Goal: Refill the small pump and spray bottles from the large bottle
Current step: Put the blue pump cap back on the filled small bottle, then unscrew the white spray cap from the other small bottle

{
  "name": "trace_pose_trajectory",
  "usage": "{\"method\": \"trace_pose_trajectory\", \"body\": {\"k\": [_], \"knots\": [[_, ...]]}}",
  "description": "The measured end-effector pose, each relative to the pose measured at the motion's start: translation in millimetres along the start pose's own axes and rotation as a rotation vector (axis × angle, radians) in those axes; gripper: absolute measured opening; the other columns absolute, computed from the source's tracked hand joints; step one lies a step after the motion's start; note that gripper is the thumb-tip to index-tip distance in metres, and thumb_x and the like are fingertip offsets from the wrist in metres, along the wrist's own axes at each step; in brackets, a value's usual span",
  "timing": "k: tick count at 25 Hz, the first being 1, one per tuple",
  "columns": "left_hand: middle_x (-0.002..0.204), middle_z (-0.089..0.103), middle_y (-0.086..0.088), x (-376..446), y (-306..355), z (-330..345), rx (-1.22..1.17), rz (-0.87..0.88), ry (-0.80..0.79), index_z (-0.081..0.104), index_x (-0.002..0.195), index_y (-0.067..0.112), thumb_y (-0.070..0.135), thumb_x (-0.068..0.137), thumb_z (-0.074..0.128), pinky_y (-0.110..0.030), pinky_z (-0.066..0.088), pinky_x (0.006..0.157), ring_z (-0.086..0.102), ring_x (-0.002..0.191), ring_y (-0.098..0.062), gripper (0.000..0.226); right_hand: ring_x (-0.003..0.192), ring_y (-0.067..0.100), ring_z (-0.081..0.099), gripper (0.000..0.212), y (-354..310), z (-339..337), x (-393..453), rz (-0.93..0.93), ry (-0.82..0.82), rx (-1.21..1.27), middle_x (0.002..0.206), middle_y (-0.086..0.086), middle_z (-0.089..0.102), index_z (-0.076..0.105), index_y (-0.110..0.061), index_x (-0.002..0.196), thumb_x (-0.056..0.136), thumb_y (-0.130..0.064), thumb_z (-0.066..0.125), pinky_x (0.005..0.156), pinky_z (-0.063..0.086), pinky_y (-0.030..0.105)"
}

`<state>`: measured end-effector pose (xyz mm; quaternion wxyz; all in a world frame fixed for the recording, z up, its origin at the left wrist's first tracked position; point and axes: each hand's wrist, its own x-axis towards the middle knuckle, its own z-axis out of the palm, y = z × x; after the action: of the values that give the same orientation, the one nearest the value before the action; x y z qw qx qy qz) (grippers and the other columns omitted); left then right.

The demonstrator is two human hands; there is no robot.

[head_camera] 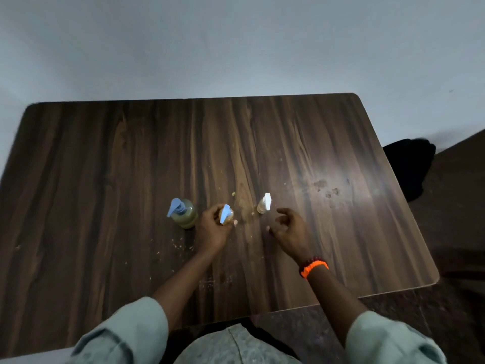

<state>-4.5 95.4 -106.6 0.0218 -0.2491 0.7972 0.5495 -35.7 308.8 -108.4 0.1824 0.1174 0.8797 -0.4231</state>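
So from the head cam I'm looking down at a dark wood-grain table (315, 143) pushed up against a pale wall (236, 43). Three bottles stand in a loose row near the middle. On the left is the large bottle (185, 215) with a light blue pump head and yellowish-green liquid inside, standing upright with nothing touching it. Just to its right is the small pump bottle (226, 214) — blue top, amber stuff in it — and the left hand (214, 229) is wrapped around it, fingers closed on the body. Can't tell if it's resting on the table or lifted a bit.

Further right stands the small spray bottle (263, 204) with a white top, upright and free. The right hand (290, 231) hovers near it with fingers loosely curled and spread — holding nothing, not touching the bottle. There's an orange band (315, 267) on that wrist.

Some crumbs and smudges are scattered on the tabletop, and something black (409, 164) sits off the table's right edge, too dark to make out.
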Motion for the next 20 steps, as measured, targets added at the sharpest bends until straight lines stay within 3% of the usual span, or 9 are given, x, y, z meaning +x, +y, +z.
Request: {"method": "trace_pose_trajectory", "body": {"k": [2, 5, 8, 10, 13, 14, 17, 19, 20], "knots": [[0.107, 0.079, -0.009, 5, 2, 6, 0.011, -0.023, 0.042, 0.074, 0.118, 0.004, 0.003, 0.079, 0.089, -0.015, 0.049, 0.074, 0.070, 0.093, -0.018, 0.042, 0.100, 0.011, 0.064, 0.058, -5, 9, 16, -0.074, -0.015, -0.017, 0.113, -0.003, 0.069, 0.062, -0.015, 0.132, 0.080, -0.015, 0.086, 0.075, 0.044, 0.008], [0.111, 0.078, -0.012, 8, 2, 14, 0.017, -0.048, 0.074, 0.073, 0.119, 0.002, 0.001, 0.079, 0.088, -0.023, 0.053, 0.081, 0.072, 0.098, -0.022, 0.044, 0.105, 0.013, 0.063, 0.053, -15, 22, 29, -0.150, 0.043, 0.001, 0.119, -0.002, 0.070, 0.064, -0.016, 0.126, 0.079, -0.019, 0.087, 0.090, 0.052, 0.026], [0.115, 0.078, -0.013, 9, -1, 18, 0.022, -0.062, 0.083, 0.072, 0.123, 0.002, 0.002, 0.079, 0.088, -0.027, 0.055, 0.084, 0.073, 0.104, -0.026, 0.046, 0.083, 0.011, 0.061, 0.016, -21, 30, 35, -0.170, 0.112, -0.049, 0.093, -0.008, 0.068, 0.066, -0.022, 0.095, 0.085, -0.021, 0.078, 0.082, 0.054, 0.034], [0.117, 0.078, -0.012, 10, -3, 20, 0.038, -0.064, 0.085, 0.071, 0.124, 0.003, 0.004, 0.079, 0.089, -0.025, 0.053, 0.083, 0.074, 0.106, -0.027, 0.048, 0.075, 0.017, 0.065, 0.017, -20, 30, 38, -0.163, 0.126, -0.041, 0.079, -0.001, 0.069, 0.060, -0.019, 0.079, 0.093, -0.021, 0.068, 0.075, 0.057, 0.040], [0.121, 0.074, -0.003, 9, -2, 16, 0.032, -0.078, 0.037, 0.066, 0.132, 0.007, 0.004, 0.075, 0.092, -0.024, 0.051, 0.088, 0.070, 0.109, -0.021, 0.063, 0.092, 0.028, 0.071, 0.010, -21, 25, 37, -0.140, 0.089, 0.030, 0.096, 0.010, 0.077, 0.070, -0.015, 0.094, 0.096, -0.025, 0.070, 0.088, 0.060, 0.047], [0.123, 0.070, 0.002, 6, -2, 13, 0.016, -0.091, 0.001, 0.063, 0.137, 0.008, 0.003, 0.074, 0.093, -0.025, 0.050, 0.092, 0.067, 0.111, -0.017, 0.070, 0.099, 0.030, 0.071, 0.018, -22, 20, 32, -0.148, 0.074, 0.041, 0.104, 0.013, 0.077, 0.072, -0.011, 0.105, 0.095, -0.025, 0.072, 0.091, 0.059, 0.046], [0.126, 0.066, 0.003, -17, -1, 0, -0.056, -0.156, -0.071, 0.060, 0.141, 0.007, 0.002, 0.079, 0.089, -0.028, 0.050, 0.095, 0.062, 0.114, -0.012, 0.069, 0.103, 0.007, 0.070, 0.026, -25, 6, 6, -0.229, -0.009, 0.128, 0.108, -0.004, 0.076, 0.070, -0.015, 0.118, 0.096, -0.030, 0.072, 0.088, 0.058, 0.034], [0.126, 0.073, 0.000, -44, -4, -15, -0.071, -0.194, -0.065, 0.069, 0.130, 0.010, 0.009, 0.086, 0.084, -0.028, 0.054, 0.091, 0.069, 0.110, -0.013, 0.046, 0.090, -0.008, 0.068, 0.013, -27, -2, -21, -0.342, -0.077, 0.158, 0.092, -0.024, 0.074, 0.069, -0.030, 0.110, 0.097, -0.034, 0.072, 0.073, 0.053, 0.011], [0.120, 0.079, 0.001, -60, -5, -25, -0.091, -0.181, -0.061, 0.075, 0.121, 0.016, 0.012, 0.089, 0.082, -0.027, 0.057, 0.090, 0.073, 0.106, -0.012, 0.033, 0.087, -0.009, 0.069, 0.011, -29, -5, -36, -0.371, -0.128, 0.171, 0.090, -0.028, 0.073, 0.070, -0.034, 0.107, 0.096, -0.034, 0.074, 0.069, 0.052, 0.008]]}}
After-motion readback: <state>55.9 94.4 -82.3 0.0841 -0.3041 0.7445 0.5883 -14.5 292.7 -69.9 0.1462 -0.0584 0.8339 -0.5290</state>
